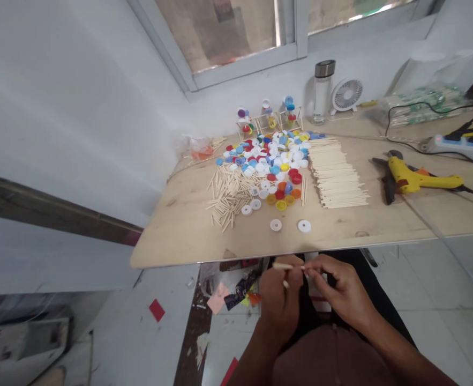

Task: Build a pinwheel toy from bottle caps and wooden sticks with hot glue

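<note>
The left hand [280, 303] and the right hand [340, 287] are held up just below the front edge of the bench [188, 236]; a thin wooden stick [287, 266] sits between them, close to that edge; the left hand is curled and grips the stick; the right hand pinches its other end with finger and thumb; the stick looks light and stiff, but it is thin, so it may snap if bent; a soft pinch near the ends seems best; farther back from that edge lie a heap of bottle caps [264, 171] and a neat row of wooden sticks [335, 174]; a yellow glue gun [417, 179] lies at the bench's right side
</note>
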`<state>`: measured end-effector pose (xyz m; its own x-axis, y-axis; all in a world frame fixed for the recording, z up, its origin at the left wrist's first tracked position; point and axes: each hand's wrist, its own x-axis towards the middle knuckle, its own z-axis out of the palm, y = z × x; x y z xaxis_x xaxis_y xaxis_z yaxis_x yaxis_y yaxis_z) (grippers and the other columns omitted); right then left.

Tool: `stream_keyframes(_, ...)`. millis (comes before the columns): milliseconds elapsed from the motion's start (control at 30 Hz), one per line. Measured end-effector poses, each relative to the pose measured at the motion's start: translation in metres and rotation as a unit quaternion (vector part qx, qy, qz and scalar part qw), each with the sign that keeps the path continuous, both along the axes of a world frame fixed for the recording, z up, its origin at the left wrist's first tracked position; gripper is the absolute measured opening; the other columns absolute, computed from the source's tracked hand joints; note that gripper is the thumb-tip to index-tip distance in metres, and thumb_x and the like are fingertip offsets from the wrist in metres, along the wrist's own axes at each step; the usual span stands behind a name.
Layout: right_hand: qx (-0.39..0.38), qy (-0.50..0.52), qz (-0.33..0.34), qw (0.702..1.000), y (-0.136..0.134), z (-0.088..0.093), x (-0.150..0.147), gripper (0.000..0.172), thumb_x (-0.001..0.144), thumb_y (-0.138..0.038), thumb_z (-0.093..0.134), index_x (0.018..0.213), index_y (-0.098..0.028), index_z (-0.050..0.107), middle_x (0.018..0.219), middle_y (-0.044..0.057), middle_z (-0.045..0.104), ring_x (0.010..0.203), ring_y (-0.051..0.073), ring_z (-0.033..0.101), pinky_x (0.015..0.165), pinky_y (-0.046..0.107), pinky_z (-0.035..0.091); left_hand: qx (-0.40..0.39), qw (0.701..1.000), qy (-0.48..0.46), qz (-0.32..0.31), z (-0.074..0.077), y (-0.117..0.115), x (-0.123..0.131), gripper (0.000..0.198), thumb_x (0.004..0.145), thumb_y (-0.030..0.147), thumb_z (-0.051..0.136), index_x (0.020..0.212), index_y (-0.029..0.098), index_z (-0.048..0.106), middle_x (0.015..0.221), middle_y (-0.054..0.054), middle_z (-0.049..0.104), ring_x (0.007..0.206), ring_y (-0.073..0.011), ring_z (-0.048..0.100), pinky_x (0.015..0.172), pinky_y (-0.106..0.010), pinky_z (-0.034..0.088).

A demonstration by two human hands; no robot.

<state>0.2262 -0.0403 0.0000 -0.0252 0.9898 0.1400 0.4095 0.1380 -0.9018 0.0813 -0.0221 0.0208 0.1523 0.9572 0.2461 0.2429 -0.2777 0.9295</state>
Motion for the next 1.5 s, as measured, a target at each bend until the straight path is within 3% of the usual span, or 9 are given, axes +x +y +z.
stream_keyframes(167, -0.044, -0.008, 0.058, 0.997, -0.002, -0.002, 0.007, 0.017, 0.087, -0.025, 0.052, 0.076, -0.019, 0.064, 0.071, 0.000, 0.064, 0.066, 0.013, 0.059, 0.062, 0.023, 0.045, -0.213, 0.957, -0.187, 0.062, 0.006, 0.019, 0.003, 0.044, 0.082, 0.059, 0.052, 0.079, 0.016, 0.060, 0.046, 0.005, 0.044, 0.043, -0.0071, 0.037, 0.043, -0.018, 0.025)
stream_keyframes(400, -0.020, 0.015, 0.028, 0.999, 0.003, 0.001, 0.007, 0.009, 0.084, -0.021, 0.052, 0.083, -0.020, 0.061, 0.081, 0.002, 0.065, 0.077, 0.015, 0.061, 0.071, 0.026, 0.048, -0.262, 0.945, -0.193, 0.037, 0.001, 0.025, 0.005, 0.048, 0.077, 0.063, 0.055, 0.071, 0.016, 0.057, 0.046, 0.004, 0.046, 0.042, -0.0059, 0.036, 0.042, -0.017, 0.023)
stream_keyframes(533, -0.019, 0.054, 0.000, 0.998, 0.010, 0.007, 0.008, 0.017, 0.085, -0.028, 0.055, 0.070, -0.020, 0.055, 0.074, 0.002, 0.063, 0.072, 0.015, 0.060, 0.068, 0.026, 0.048, -0.243, 0.960, -0.142, -0.007, 0.000, 0.025, 0.005, 0.049, 0.082, 0.060, 0.049, 0.060, 0.017, 0.051, 0.050, 0.003, 0.045, 0.045, -0.0069, 0.036, 0.044, -0.019, 0.025)
stream_keyframes(700, -0.047, 0.130, -0.006, 0.990, 0.018, 0.013, 0.007, 0.022, 0.087, -0.037, 0.054, 0.095, -0.020, 0.065, 0.088, 0.005, 0.067, 0.083, 0.017, 0.062, 0.077, 0.029, 0.049, -0.200, 0.969, -0.047, -0.141, -0.001, 0.023, 0.003, 0.048, 0.090, 0.052, 0.041, 0.058, 0.017, 0.050, 0.049, 0.003, 0.045, 0.048, -0.0090, 0.038, 0.050, -0.023, 0.029)
stream_keyframes(900, -0.085, 0.164, -0.002, 0.983, 0.032, 0.029, 0.012, 0.029, 0.085, -0.045, 0.056, 0.078, -0.019, 0.066, 0.068, 0.000, 0.061, 0.062, 0.013, 0.057, 0.059, 0.024, 0.045, -0.228, 0.950, -0.045, -0.208, -0.008, 0.018, 0.002, 0.041, 0.091, 0.051, 0.040, 0.072, 0.017, 0.053, 0.047, 0.005, 0.042, 0.045, -0.0092, 0.035, 0.053, -0.023, 0.031)
stream_keyframes(1033, -0.120, 0.186, 0.012, 0.975, 0.039, 0.033, 0.014, 0.035, 0.080, -0.052, 0.060, 0.074, -0.018, 0.065, 0.055, -0.002, 0.058, 0.050, 0.010, 0.051, 0.050, 0.022, 0.041, -0.225, 0.950, -0.042, -0.210, -0.007, 0.021, 0.002, 0.041, 0.091, 0.051, 0.040, 0.071, 0.018, 0.052, 0.047, 0.006, 0.040, 0.045, -0.0088, 0.033, 0.052, -0.023, 0.029)
stream_keyframes(1300, -0.020, 0.316, -0.228, 0.921, 0.062, 0.024, 0.043, 0.025, 0.069, -0.043, 0.074, 0.071, -0.019, 0.067, 0.061, 0.000, 0.062, 0.052, 0.009, 0.047, 0.051, 0.022, 0.040, -0.167, 0.970, 0.079, -0.158, -0.008, 0.032, -0.014, 0.035, 0.092, 0.039, 0.041, 0.066, 0.019, 0.053, 0.049, 0.006, 0.037, 0.049, -0.0105, 0.035, 0.052, -0.023, 0.026)
stream_keyframes(1400, -0.036, 0.332, -0.231, 0.914, 0.060, 0.022, 0.044, 0.026, 0.067, -0.043, 0.076, 0.071, -0.019, 0.067, 0.059, 0.000, 0.062, 0.052, 0.009, 0.047, 0.050, 0.022, 0.039, -0.142, 0.982, 0.076, -0.096, -0.010, 0.035, -0.017, 0.032, 0.093, 0.038, 0.040, 0.078, 0.019, 0.060, 0.051, 0.005, 0.040, 0.051, -0.0114, 0.039, 0.053, -0.023, 0.028)
stream_keyframes(1500, -0.089, 0.346, -0.179, 0.917, 0.052, 0.018, 0.034, 0.027, 0.067, -0.042, 0.077, 0.074, -0.017, 0.068, 0.058, 0.000, 0.063, 0.051, 0.009, 0.049, 0.051, 0.021, 0.039, -0.117, 0.987, 0.081, -0.079, -0.007, 0.036, -0.012, 0.030, 0.093, 0.036, 0.040, 0.102, 0.020, 0.064, 0.057, 0.004, 0.047, 0.055, -0.0130, 0.044, 0.057, -0.024, 0.032)
